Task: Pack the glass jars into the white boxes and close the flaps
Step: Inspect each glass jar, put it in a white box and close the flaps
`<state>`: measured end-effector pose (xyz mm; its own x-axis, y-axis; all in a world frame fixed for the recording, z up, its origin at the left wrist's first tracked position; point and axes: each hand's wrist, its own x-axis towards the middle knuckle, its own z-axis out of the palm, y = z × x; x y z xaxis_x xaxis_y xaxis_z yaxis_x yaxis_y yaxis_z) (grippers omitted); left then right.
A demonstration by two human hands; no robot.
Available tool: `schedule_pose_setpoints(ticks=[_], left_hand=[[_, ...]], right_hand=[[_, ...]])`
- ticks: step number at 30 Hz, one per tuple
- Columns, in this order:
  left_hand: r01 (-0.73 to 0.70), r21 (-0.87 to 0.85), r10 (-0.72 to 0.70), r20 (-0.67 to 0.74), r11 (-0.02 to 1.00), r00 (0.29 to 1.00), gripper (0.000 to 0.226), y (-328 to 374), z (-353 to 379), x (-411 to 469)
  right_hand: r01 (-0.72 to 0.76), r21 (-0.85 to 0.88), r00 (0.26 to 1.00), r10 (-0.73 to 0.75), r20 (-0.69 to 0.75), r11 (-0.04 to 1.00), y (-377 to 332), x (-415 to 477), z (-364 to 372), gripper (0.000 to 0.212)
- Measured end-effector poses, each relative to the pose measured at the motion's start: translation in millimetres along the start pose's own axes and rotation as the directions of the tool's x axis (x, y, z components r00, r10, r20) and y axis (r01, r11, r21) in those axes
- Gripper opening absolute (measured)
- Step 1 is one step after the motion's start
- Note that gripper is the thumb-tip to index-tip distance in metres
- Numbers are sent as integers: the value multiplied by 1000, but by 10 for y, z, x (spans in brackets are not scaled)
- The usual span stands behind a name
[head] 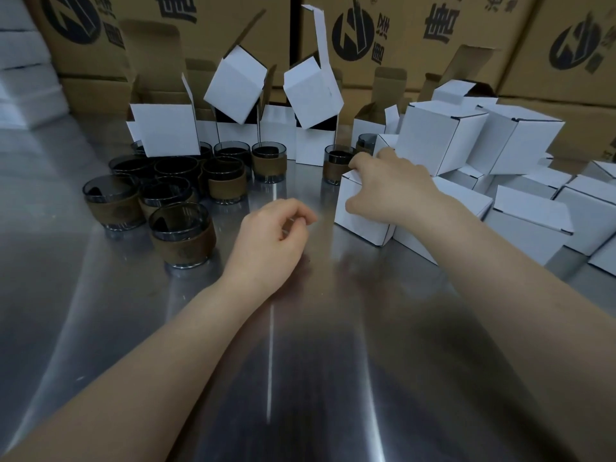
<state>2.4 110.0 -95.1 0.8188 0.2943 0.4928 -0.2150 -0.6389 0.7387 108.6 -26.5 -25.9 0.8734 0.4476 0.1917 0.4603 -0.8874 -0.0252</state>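
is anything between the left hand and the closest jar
Nothing visible does. Only bare steel table lies between the left hand and the nearest glass jar; the right hand grips a white box on the other side.

The left forearm (pixel 160 355) is stretching in from the lower left and the right forearm (pixel 506 278) from the lower right, both bare. The left hand (pixel 271 236) is hanging low over the shiny steel counter (pixel 300 378), back turned up, fingers loosely curling toward the thumb and holding nothing. The right hand (pixel 395 191) is reaching further forward, gripping a small closed white cardboard box (pixel 360 221): its fingers are curling over the box's far top edge while the thumb is pressing its near side
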Motion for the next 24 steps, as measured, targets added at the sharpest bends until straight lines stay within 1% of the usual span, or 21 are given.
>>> schedule_pose_setpoints(ticks=[2, 4, 6, 9, 12, 13, 14, 15, 16, 17, 18, 19, 21, 24], left_hand=[[-3, 9, 3, 4, 1000, 1000, 22, 0, 1, 6], [-8, 17, 7, 8, 1000, 1000, 22, -1, 0, 12], [-13, 19, 13, 11, 1000, 1000, 22, -6, -3, 13], [-29, 23, 29, 11, 999, 1000, 21, -10, -3, 20], [-29, 20, 29, 8, 999, 1000, 21, -18, -4, 27], [-25, 20, 24, 8, 999, 1000, 21, -21, -3, 28], [-20, 19, 20, 9, 1000, 1000, 21, -22, -1, 28], [-16, 17, 16, 9, 1000, 1000, 22, -24, 1, 29], [-13, 14, 13, 9, 1000, 1000, 22, -24, 1, 31], [-10, 12, 10, 11, 1000, 1000, 22, -23, 4, 34], [-5, 10, 5, 13, 1000, 1000, 22, -22, 5, 36], [0, 7, 0, 17, 1000, 1000, 22, -21, 5, 37], [10, 2, -10, 21, 1000, 1000, 22, -21, 4, 40], [18, -4, -18, 22, 1000, 1000, 22, -18, 4, 47]], right_hand=[[2, -38, 1000, -1, 28, 999, -60, 34, -20, 43], [9, -41, 999, -8, 42, 999, -125, 74, -41, 43], [34, 13, 999, -34, 0, 999, -187, 129, -64, 43], [108, 168, 989, -89, -118, 980, -271, 259, -129, 45], [144, 251, 984, -111, -139, 957, -331, 464, -167, 39], [139, 259, 986, -110, -123, 956, -341, 534, -170, 34], [122, 266, 990, -100, -95, 956, -344, 606, -162, 25], [94, 258, 995, -83, -52, 961, -343, 680, -146, 10], [63, 247, 998, -66, 0, 967, -339, 748, -123, 10], [38, 231, 997, -53, 56, 972, -327, 817, -86, 22], [19, 210, 994, -42, 102, 978, -321, 864, -59, 27], [6, 184, 991, -30, 127, 983, -314, 910, -35, 27], [-3, 144, 992, -15, 126, 990, -313, 985, 8, 23], [8, 84, 997, -14, 72, 996, -318, 1025, 19, 24]])
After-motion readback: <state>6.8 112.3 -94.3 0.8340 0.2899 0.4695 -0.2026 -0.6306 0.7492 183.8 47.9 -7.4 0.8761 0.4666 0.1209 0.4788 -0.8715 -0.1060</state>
